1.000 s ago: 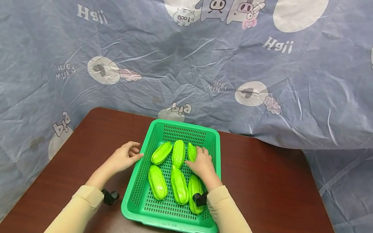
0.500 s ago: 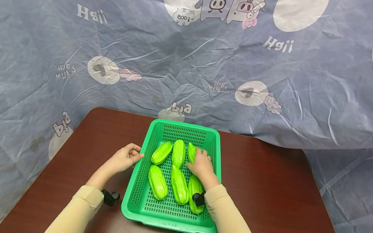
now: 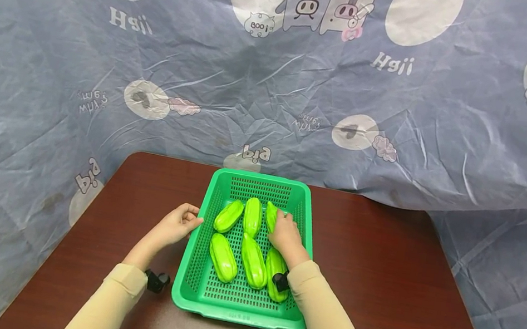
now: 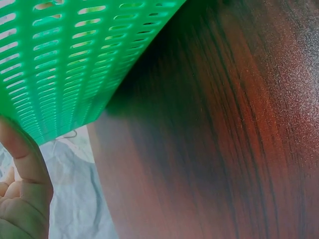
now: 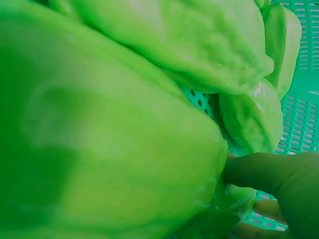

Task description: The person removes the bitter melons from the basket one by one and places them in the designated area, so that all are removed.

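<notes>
A green perforated plastic basket holds several oblong, ridged, light-green fruits, among them a front left fruit, a front middle fruit and a back middle fruit. Reaching inside, my right hand has its fingers around the back right fruit, mostly hidden under it. In the right wrist view the thumb lies at the tip of a large near fruit. My left hand stays outside, relaxed fingers and thumb touching the basket's left rim; its thumb shows by the wall.
The basket stands on a dark reddish-brown table. A blue-grey printed cloth hangs behind and at both sides. The front right fruit lies under my right wrist, partly covered by the black wrist camera.
My right hand's thumb has drawn in toward its fingers at the back right fruit. The left hand's fingers have come slightly closer to the rim. The fruits look almost unmoved.
</notes>
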A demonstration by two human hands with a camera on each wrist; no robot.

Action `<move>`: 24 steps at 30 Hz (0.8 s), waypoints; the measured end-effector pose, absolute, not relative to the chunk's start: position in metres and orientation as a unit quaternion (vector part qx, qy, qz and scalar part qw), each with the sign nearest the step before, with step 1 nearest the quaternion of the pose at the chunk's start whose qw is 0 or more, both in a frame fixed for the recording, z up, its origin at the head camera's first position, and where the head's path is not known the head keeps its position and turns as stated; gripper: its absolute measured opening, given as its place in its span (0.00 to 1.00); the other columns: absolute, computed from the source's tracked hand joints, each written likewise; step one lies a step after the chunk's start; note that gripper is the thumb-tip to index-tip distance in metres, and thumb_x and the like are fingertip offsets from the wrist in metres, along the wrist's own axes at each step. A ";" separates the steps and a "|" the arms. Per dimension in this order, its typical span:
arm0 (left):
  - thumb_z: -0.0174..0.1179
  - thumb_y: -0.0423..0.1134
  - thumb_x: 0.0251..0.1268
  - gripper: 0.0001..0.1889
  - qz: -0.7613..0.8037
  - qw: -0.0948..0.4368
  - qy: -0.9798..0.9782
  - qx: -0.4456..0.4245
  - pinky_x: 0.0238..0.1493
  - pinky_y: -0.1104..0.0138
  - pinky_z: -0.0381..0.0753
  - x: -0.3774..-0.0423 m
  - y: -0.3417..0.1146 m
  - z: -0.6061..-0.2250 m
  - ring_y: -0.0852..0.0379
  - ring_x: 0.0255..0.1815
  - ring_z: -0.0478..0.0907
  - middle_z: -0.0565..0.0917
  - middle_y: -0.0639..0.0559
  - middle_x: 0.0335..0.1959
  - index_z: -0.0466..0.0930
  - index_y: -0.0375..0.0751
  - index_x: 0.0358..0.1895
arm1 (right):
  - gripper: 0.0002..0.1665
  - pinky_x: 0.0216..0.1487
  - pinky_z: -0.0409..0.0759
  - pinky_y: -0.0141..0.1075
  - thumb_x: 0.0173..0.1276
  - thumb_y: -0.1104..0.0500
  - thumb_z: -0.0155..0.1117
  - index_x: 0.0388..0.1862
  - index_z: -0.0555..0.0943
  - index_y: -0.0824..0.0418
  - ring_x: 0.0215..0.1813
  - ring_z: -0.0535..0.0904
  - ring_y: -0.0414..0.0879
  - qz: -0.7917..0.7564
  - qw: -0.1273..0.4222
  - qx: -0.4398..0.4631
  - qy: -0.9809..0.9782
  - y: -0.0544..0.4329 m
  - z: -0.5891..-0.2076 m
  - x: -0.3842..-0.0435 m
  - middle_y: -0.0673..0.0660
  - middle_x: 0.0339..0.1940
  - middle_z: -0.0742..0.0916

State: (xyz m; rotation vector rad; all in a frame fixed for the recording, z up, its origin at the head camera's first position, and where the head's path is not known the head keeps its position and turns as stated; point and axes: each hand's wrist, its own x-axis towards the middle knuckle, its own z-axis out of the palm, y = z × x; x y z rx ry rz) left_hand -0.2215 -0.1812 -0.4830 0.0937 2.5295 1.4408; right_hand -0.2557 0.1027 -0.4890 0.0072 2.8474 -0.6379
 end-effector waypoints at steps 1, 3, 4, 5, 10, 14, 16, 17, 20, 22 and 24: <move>0.54 0.40 0.76 0.20 0.492 0.112 0.863 0.033 0.34 0.60 0.79 -0.221 -0.181 -0.483 0.57 0.28 0.77 0.80 0.41 0.41 0.67 0.30 0.62 | 0.45 0.60 0.76 0.54 0.66 0.62 0.69 0.76 0.58 0.65 0.65 0.71 0.67 -0.216 0.109 0.001 0.970 0.103 -0.489 -0.256 0.73 0.71 0.67; 0.54 0.40 0.76 0.21 0.490 0.110 0.864 0.036 0.34 0.60 0.79 -0.221 -0.180 -0.484 0.57 0.28 0.77 0.80 0.40 0.42 0.67 0.29 0.62 | 0.45 0.59 0.77 0.54 0.65 0.62 0.70 0.76 0.59 0.66 0.64 0.73 0.67 -0.217 0.104 -0.001 0.971 0.104 -0.490 -0.256 0.73 0.70 0.68; 0.54 0.40 0.76 0.21 0.490 0.110 0.864 0.035 0.34 0.60 0.79 -0.221 -0.180 -0.484 0.57 0.28 0.77 0.79 0.41 0.42 0.67 0.29 0.62 | 0.44 0.59 0.77 0.54 0.65 0.63 0.70 0.76 0.59 0.66 0.63 0.73 0.67 -0.217 0.101 -0.001 0.971 0.104 -0.491 -0.256 0.73 0.70 0.68; 0.54 0.40 0.76 0.21 0.490 0.109 0.864 0.036 0.34 0.60 0.79 -0.221 -0.180 -0.485 0.57 0.28 0.76 0.79 0.41 0.42 0.67 0.29 0.62 | 0.44 0.58 0.77 0.53 0.65 0.63 0.70 0.76 0.60 0.66 0.62 0.74 0.66 -0.219 0.098 -0.001 0.971 0.105 -0.491 -0.256 0.73 0.69 0.69; 0.54 0.40 0.76 0.21 0.490 0.102 0.865 0.033 0.36 0.55 0.80 -0.220 -0.178 -0.485 0.57 0.28 0.76 0.79 0.42 0.42 0.67 0.30 0.63 | 0.44 0.57 0.78 0.53 0.63 0.64 0.70 0.75 0.61 0.68 0.60 0.76 0.66 -0.232 0.081 0.005 0.969 0.106 -0.490 -0.256 0.73 0.66 0.71; 0.54 0.40 0.76 0.22 0.489 0.097 0.866 0.034 0.37 0.55 0.80 -0.219 -0.178 -0.487 0.57 0.29 0.76 0.79 0.41 0.42 0.66 0.30 0.63 | 0.44 0.55 0.79 0.54 0.62 0.65 0.70 0.75 0.61 0.68 0.59 0.76 0.67 -0.248 0.068 0.011 0.966 0.106 -0.486 -0.254 0.74 0.66 0.71; 0.54 0.41 0.76 0.22 0.485 0.096 0.868 0.033 0.36 0.57 0.79 -0.219 -0.178 -0.487 0.57 0.29 0.76 0.80 0.41 0.42 0.67 0.30 0.64 | 0.44 0.55 0.79 0.54 0.62 0.65 0.69 0.75 0.61 0.68 0.59 0.76 0.67 -0.258 0.064 0.015 0.964 0.105 -0.484 -0.253 0.74 0.66 0.71; 0.54 0.41 0.76 0.22 0.484 0.097 0.869 0.033 0.35 0.58 0.79 -0.219 -0.178 -0.487 0.57 0.29 0.76 0.80 0.41 0.42 0.66 0.30 0.64 | 0.44 0.56 0.79 0.54 0.63 0.65 0.70 0.75 0.61 0.67 0.60 0.76 0.67 -0.262 0.063 0.016 0.963 0.104 -0.482 -0.252 0.74 0.67 0.71; 0.54 0.41 0.76 0.22 0.482 0.101 0.870 0.029 0.36 0.58 0.79 -0.218 -0.178 -0.486 0.56 0.30 0.76 0.80 0.42 0.42 0.66 0.30 0.64 | 0.44 0.56 0.79 0.54 0.62 0.64 0.71 0.75 0.62 0.67 0.60 0.76 0.67 -0.271 0.057 0.017 0.961 0.102 -0.477 -0.251 0.73 0.67 0.71; 0.55 0.41 0.75 0.22 0.482 0.101 0.870 0.026 0.36 0.57 0.80 -0.218 -0.178 -0.485 0.56 0.30 0.77 0.80 0.41 0.42 0.67 0.30 0.64 | 0.45 0.56 0.79 0.54 0.62 0.63 0.72 0.75 0.62 0.67 0.61 0.75 0.66 -0.277 0.052 0.016 0.959 0.102 -0.472 -0.251 0.73 0.67 0.71; 0.55 0.41 0.75 0.22 0.479 0.100 0.872 0.025 0.36 0.59 0.79 -0.217 -0.177 -0.484 0.55 0.31 0.77 0.80 0.41 0.42 0.67 0.30 0.64 | 0.45 0.56 0.78 0.54 0.62 0.62 0.72 0.75 0.62 0.66 0.62 0.75 0.66 -0.279 0.046 0.016 0.959 0.102 -0.467 -0.251 0.72 0.67 0.72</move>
